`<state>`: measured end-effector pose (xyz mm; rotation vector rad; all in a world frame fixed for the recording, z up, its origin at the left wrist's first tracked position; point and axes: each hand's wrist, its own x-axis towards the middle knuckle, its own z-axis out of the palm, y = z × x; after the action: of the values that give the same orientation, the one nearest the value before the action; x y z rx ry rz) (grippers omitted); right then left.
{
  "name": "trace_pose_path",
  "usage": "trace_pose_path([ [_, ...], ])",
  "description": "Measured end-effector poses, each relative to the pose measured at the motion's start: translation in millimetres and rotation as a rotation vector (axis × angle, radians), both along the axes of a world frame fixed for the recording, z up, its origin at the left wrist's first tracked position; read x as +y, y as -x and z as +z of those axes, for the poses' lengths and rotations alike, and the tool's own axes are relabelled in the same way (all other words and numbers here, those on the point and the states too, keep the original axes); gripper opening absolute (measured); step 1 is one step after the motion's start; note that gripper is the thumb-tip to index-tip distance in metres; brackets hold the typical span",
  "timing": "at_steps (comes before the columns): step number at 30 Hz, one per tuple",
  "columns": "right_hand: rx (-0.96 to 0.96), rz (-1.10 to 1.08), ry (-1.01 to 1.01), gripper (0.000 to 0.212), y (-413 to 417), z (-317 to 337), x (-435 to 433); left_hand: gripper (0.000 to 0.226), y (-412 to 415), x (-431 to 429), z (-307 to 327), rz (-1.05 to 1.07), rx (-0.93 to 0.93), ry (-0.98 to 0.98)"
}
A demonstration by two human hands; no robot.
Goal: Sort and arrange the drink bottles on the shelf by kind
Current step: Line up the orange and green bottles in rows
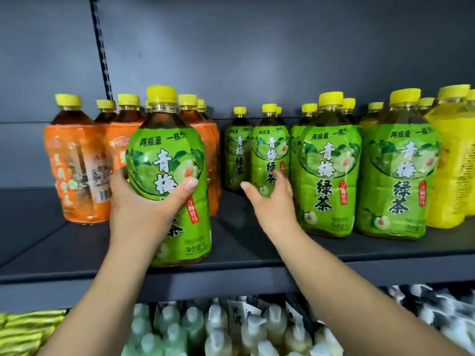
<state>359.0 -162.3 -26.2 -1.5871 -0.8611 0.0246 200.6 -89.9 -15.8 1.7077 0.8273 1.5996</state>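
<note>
Green-labelled bottle (168, 176) stood gripped by the left hand (138, 201) before orange bottles (77, 163); the right hand (270, 204) reached open-fingered toward green bottles (267, 155).

Open lane for you runs down the bare shelf (244, 242) btwn the orange-label bottles (77, 170) on the left and the green-label rows (326, 173) on the right. Green bottle (169, 176) in your left hand (144, 201) plugs the front left of it. Right hand (270, 201) sits mid-gap, fingers spread. Yellow-label bottles (452, 170) wall off the far right.
</note>
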Motion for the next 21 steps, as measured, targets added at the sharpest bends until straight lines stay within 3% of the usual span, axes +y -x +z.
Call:
trace_pose_path([
  [2,0.234,-0.044,0.006,0.082,-10.5,11.6,23.5,0.113,3.1,8.6,-0.6,0.023,-0.006,-0.004],
  [4,0.317,-0.128,-0.017,0.082,-24.0,21.6,39.5,0.101,3.9,15.3,-3.0,0.086,0.015,-0.036],
  [8,0.287,-0.224,0.006,0.086,-40.2,25.1,55.0,0.102,9.7,22.0,-13.8,0.093,0.067,-0.149],
  [11,0.296,-0.256,-0.032,0.095,-46.3,18.9,61.4,0.108,19.0,28.2,-11.7,0.004,0.017,-0.157],
  [14,0.330,-0.286,-0.003,0.096,-53.2,12.4,65.7,0.099,25.4,45.2,12.0,-0.023,-0.048,-0.261],
  [18,0.169,-0.387,0.085,0.102,-63.1,3.4,83.0,0.087,20.4,56.2,54.8,0.017,0.174,-0.476],
  [21,0.097,-0.445,0.118,0.100,-64.0,7.4,89.5,0.078,12.8,54.9,65.5,-0.055,0.258,-0.523],
])
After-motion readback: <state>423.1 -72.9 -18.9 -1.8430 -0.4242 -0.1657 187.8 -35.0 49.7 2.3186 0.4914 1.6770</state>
